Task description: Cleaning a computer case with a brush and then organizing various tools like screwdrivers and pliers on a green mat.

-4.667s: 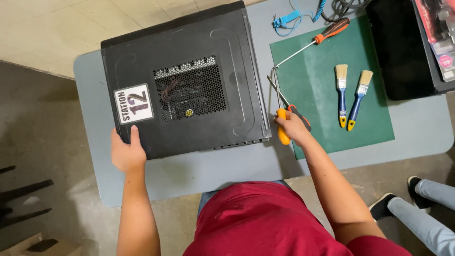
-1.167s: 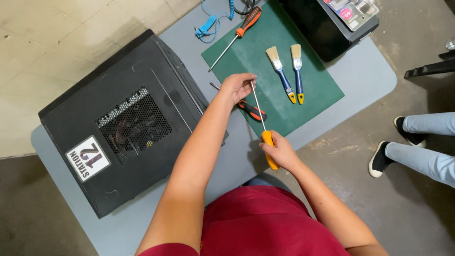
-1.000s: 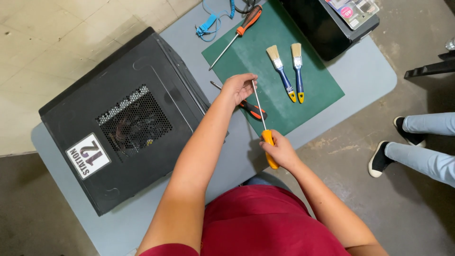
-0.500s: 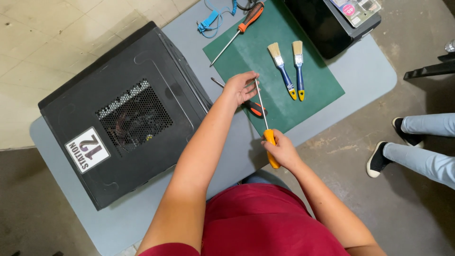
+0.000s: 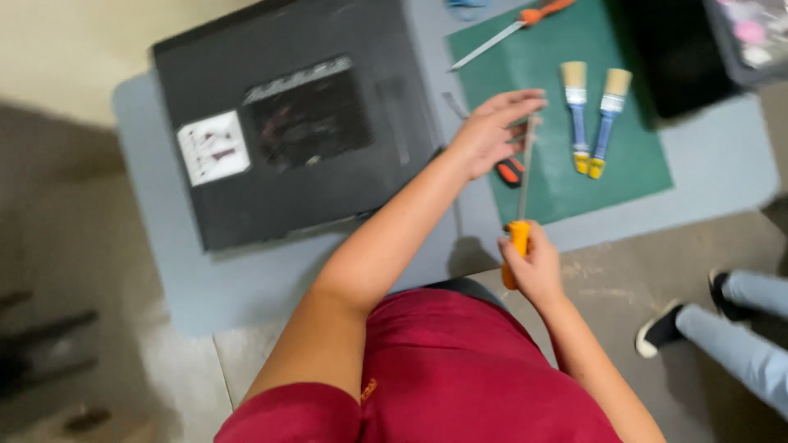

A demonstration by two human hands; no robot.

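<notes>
right hand (image 5: 535,264) grips a yellow screwdriver (image 5: 520,215); left hand (image 5: 491,131), fingers spread, touches its tip. a square white label (image 5: 213,148) sits on the black case (image 5: 295,123) on the worktop (image 5: 205,279).

the view swings and blurs: the black computer case (image 5: 295,131) now sits squarer in the frame, its white label (image 5: 213,148) turned more upright than half a second ago. the left hand (image 5: 492,131) opens, fingers spread flat over the tip of the yellow-handled screwdriver (image 5: 519,238) rather than curled on it. the right hand (image 5: 533,267) sits lower in the view, near the table edge.
</notes>
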